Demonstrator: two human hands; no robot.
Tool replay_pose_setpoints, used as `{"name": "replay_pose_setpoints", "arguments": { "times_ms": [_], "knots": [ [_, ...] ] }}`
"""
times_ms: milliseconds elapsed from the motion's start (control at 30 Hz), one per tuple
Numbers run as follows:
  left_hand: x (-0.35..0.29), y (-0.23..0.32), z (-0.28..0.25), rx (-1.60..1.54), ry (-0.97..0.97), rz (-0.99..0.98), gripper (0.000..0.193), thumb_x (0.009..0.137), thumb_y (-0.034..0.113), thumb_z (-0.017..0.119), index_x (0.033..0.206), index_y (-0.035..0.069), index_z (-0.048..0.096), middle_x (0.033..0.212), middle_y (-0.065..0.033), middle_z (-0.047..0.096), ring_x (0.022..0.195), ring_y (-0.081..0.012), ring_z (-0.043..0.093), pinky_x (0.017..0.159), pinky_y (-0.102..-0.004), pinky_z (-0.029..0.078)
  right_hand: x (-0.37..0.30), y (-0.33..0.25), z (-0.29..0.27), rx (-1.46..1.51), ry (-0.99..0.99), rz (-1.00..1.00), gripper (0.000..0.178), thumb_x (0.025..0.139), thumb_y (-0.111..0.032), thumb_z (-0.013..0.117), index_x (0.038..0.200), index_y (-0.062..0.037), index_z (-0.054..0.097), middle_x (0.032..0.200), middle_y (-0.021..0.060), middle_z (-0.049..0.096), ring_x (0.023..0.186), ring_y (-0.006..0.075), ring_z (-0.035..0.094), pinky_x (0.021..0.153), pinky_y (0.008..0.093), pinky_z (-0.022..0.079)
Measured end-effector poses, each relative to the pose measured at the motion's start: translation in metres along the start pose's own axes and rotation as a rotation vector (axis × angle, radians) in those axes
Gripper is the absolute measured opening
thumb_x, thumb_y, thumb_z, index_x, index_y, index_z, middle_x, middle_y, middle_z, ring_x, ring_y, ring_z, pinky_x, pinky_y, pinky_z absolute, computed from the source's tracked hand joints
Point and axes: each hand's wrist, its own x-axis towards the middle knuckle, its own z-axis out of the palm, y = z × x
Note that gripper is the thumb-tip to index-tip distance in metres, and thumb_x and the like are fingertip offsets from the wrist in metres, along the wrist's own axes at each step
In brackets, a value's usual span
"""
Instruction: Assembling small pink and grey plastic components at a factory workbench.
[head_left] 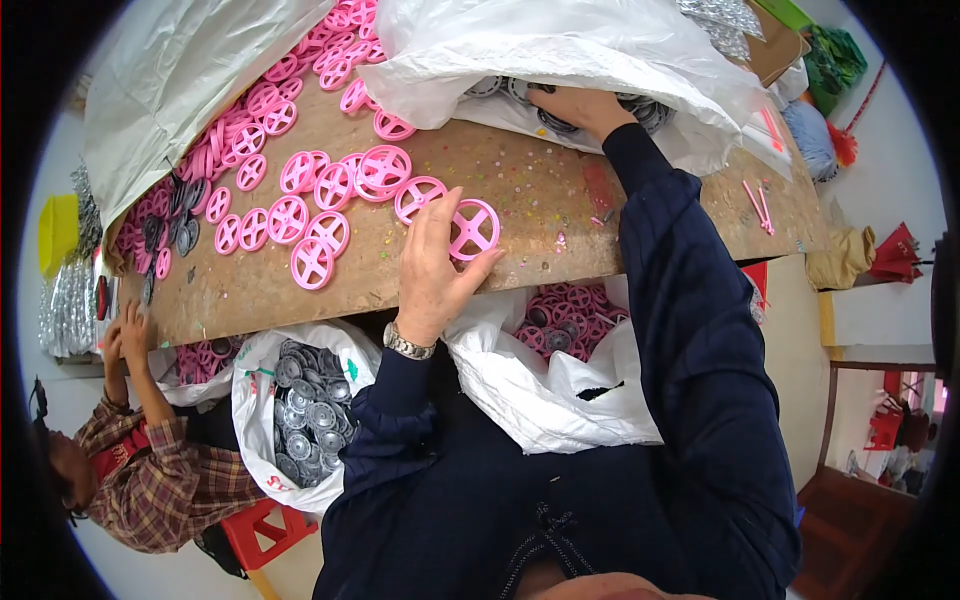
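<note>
My left hand (432, 262), with a metal watch on its wrist, is at the table's near edge. A pink four-spoked wheel (474, 229) sits between its fingers and thumb. Another pink wheel (420, 200) lies just beyond those fingers. My right hand (585, 108) reaches under the lip of a white sack (560, 60), among grey and black discs (650, 115). Its fingertips are partly hidden there, and I cannot make out whether they grip one. Several more pink wheels (287, 219) lie loose to the left of my left hand.
A big heap of pink wheels (262, 97) spills from a white sack (190, 60). Below the wooden table (370, 270) stand a sack of grey discs (312, 410) and a sack of pink parts (570, 320). A person (150, 450) works at the left; pink sticks (758, 205) lie at the right.
</note>
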Motion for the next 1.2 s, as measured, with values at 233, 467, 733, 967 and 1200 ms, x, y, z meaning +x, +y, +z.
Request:
{"name": "replay_pose_setpoints", "arguments": {
  "times_ms": [233, 467, 733, 967, 1200],
  "knots": [
    [-0.001, -0.002, -0.002, 0.025, 0.009, 0.009, 0.076, 0.074, 0.023, 0.082, 0.137, 0.000, 0.047, 0.125, -0.0208, 0.057, 0.114, -0.0381, 0.056, 0.096, -0.0444, 0.047, -0.024, -0.042, -0.040, -0.105, -0.300, 0.114, 0.059, 0.083, -0.048, 0.061, 0.136, -0.0250, 0.056, 0.126, 0.0181, 0.061, 0.119, 0.0355, 0.055, 0.102, 0.0521, 0.039],
    [0.002, 0.000, -0.001, 0.025, 0.007, 0.018, 0.075, 0.074, 0.022, 0.082, 0.136, 0.000, 0.047, 0.124, -0.0208, 0.057, 0.113, -0.0375, 0.057, 0.095, -0.0445, 0.047, -0.044, -0.046, -0.030, -0.135, -0.100, -0.004, 0.055, 0.087, -0.045, 0.061, 0.139, -0.0293, 0.054, 0.133, 0.0129, 0.055, 0.127, 0.0327, 0.049, 0.101, 0.0553, 0.037],
    [-0.002, -0.002, -0.001, 0.019, 0.013, 0.010, 0.075, 0.075, 0.024, 0.082, 0.137, 0.000, 0.047, 0.125, -0.0215, 0.057, 0.114, -0.0379, 0.057, 0.095, -0.0446, 0.047, -0.038, -0.032, -0.073, 0.069, 0.035, 0.029, 0.042, 0.093, -0.041, 0.058, 0.120, -0.0105, 0.066, 0.110, 0.0193, 0.067, 0.105, 0.0391, 0.061, 0.091, 0.0494, 0.047],
    [-0.001, -0.002, 0.001, 0.020, 0.009, 0.012, 0.078, 0.075, 0.025, 0.082, 0.140, 0.001, 0.046, 0.128, -0.0218, 0.056, 0.117, -0.0379, 0.056, 0.097, -0.0444, 0.047, -0.055, 0.029, -0.087, -0.146, 0.263, 0.031, 0.045, 0.092, -0.045, 0.060, 0.114, -0.0066, 0.068, 0.105, 0.0183, 0.070, 0.098, 0.0386, 0.065, 0.085, 0.0455, 0.051],
    [-0.003, -0.004, 0.000, 0.006, 0.015, -0.004, 0.082, 0.074, 0.025, 0.083, 0.141, 0.002, 0.044, 0.130, -0.0220, 0.055, 0.117, -0.0373, 0.056, 0.097, -0.0442, 0.047, -0.078, 0.013, -0.101, 0.018, -0.212, 0.336, 0.053, 0.084, -0.046, 0.068, 0.122, -0.0089, 0.064, 0.114, 0.0150, 0.067, 0.105, 0.0341, 0.064, 0.088, 0.0418, 0.051]
  ]
}}
